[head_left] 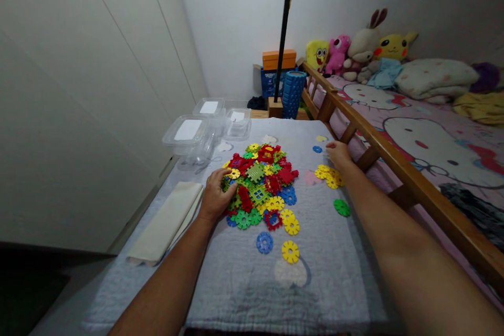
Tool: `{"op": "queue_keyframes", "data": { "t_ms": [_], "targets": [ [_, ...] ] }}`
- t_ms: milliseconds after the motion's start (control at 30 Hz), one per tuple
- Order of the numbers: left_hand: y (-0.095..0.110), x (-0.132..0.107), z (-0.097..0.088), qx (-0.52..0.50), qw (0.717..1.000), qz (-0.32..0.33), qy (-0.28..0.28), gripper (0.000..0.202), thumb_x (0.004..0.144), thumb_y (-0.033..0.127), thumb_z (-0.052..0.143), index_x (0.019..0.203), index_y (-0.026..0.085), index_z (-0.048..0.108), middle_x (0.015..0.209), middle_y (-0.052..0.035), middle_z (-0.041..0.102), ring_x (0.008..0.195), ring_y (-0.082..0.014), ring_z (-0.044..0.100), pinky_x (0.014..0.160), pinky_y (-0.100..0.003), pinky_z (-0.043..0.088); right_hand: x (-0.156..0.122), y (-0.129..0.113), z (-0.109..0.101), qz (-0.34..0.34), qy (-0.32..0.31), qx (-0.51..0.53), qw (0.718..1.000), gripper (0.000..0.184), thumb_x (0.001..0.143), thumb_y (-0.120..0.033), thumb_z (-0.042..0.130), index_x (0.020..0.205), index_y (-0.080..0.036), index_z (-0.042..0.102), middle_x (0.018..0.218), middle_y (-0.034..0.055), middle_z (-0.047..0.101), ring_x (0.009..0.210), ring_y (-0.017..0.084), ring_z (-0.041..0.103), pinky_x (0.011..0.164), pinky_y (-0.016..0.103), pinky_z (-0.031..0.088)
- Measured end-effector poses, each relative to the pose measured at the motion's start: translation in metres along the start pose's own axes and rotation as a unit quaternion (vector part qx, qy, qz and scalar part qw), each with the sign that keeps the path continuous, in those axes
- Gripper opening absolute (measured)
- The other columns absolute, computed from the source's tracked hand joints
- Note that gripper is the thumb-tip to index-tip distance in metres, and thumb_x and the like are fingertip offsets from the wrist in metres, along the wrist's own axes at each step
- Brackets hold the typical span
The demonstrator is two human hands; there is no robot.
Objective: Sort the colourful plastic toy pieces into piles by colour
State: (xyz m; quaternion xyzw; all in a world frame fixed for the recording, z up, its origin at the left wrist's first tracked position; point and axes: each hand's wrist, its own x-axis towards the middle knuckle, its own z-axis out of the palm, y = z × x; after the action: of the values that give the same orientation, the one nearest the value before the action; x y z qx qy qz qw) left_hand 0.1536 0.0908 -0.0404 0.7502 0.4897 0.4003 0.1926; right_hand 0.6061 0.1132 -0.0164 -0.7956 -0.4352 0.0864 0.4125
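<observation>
A heap of colourful plastic interlocking pieces (255, 173) lies on the cloth-covered table, made of notched discs and square toothed plates. My left hand (217, 193) rests at the heap's left edge, thumb and fingers apart, its fingertips close to a yellow notched disc (234, 174). Over on the right, my right hand (338, 155) has its fingers curled together beside a blue disc (317, 149); whatever they hold, if anything, is hidden. Just below that hand lies a cluster of yellow discs (328, 176), and nearer me is a green disc (342, 208).
Clear lidded plastic boxes (185, 136) stand at the back left, with a folded cream cloth (167, 223) in front. A loose blue disc (264, 242) and a yellow disc (290, 252) lie nearer me. The wooden bed rail (366, 142) borders the right side; a black pole (284, 31) rises behind.
</observation>
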Motion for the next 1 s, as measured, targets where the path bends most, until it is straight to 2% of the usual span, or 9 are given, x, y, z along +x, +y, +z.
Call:
{"op": "queue_keyframes", "data": {
  "t_ms": [133,367,467,533,700,900,1000],
  "targets": [
    [0.000,0.000,0.000,0.000,1.000,0.002,0.003,0.032,0.084,0.038,0.062,0.112,0.024,0.061,0.123,-0.0086,0.064,0.121,-0.0274,0.058,0.110,-0.046,0.044,-0.029,0.000,-0.027,0.012,-0.026,-0.026,0.999,0.016,0.071,-0.024,0.059,0.082,-0.016,0.069,0.080,0.0056,0.070,0.070,0.018,0.061,0.065,0.028,0.045],
    [0.000,0.000,-0.001,0.003,1.000,0.007,0.001,0.032,0.084,0.037,0.062,0.113,0.023,0.062,0.123,-0.0097,0.064,0.122,-0.0278,0.058,0.111,-0.046,0.043,-0.115,0.013,-0.075,-0.081,-0.138,-0.107,0.981,0.018,0.075,-0.033,0.067,0.083,-0.018,0.072,0.088,0.0076,0.069,0.075,0.020,0.063,0.070,0.031,0.048],
    [0.000,0.001,-0.001,0.004,1.000,0.008,0.001,0.032,0.084,0.037,0.062,0.113,0.023,0.062,0.123,-0.0091,0.063,0.122,-0.0276,0.058,0.111,-0.046,0.043,-0.149,0.022,-0.089,-0.124,-0.190,-0.116,0.967,0.020,0.072,-0.032,0.070,0.089,-0.021,0.074,0.094,0.0070,0.068,0.083,0.022,0.064,0.076,0.033,0.049],
    [-0.001,0.001,-0.001,0.004,1.000,0.010,0.003,0.032,0.084,0.038,0.062,0.113,0.023,0.062,0.123,-0.0091,0.064,0.122,-0.0275,0.058,0.111,-0.046,0.043,-0.166,0.027,-0.093,-0.144,-0.202,-0.120,0.961,0.021,0.071,-0.030,0.070,0.091,-0.022,0.074,0.094,0.0066,0.067,0.087,0.023,0.063,0.079,0.033,0.049],
    [-0.002,0.000,0.000,0.008,1.000,0.010,0.007,0.033,0.084,0.039,0.061,0.113,0.022,0.062,0.123,-0.0096,0.064,0.121,-0.0281,0.058,0.110,-0.046,0.043,-0.184,0.034,-0.095,-0.152,-0.208,-0.113,0.959,0.020,0.074,-0.028,0.066,0.092,-0.022,0.071,0.094,0.0061,0.064,0.088,0.022,0.061,0.080,0.033,0.049],
    [-0.004,0.000,0.001,0.009,1.000,0.013,0.013,0.034,0.084,0.039,0.062,0.113,0.022,0.061,0.122,-0.0099,0.064,0.120,-0.0283,0.058,0.109,-0.046,0.043,-0.184,0.028,-0.094,-0.167,-0.219,-0.122,0.954,0.035,0.075,-0.026,0.065,0.110,-0.021,0.068,0.105,0.0078,0.062,0.099,0.023,0.060,0.090,0.034,0.047],
    [-0.004,0.000,0.000,0.008,1.000,0.013,0.011,0.033,0.084,0.038,0.062,0.113,0.022,0.062,0.122,-0.0098,0.064,0.121,-0.0283,0.058,0.110,-0.046,0.043,-0.183,0.024,-0.094,-0.170,-0.231,-0.138,0.948,0.027,0.075,-0.024,0.063,0.101,-0.021,0.069,0.102,0.0070,0.061,0.097,0.023,0.060,0.089,0.034,0.047]
  ]
}}
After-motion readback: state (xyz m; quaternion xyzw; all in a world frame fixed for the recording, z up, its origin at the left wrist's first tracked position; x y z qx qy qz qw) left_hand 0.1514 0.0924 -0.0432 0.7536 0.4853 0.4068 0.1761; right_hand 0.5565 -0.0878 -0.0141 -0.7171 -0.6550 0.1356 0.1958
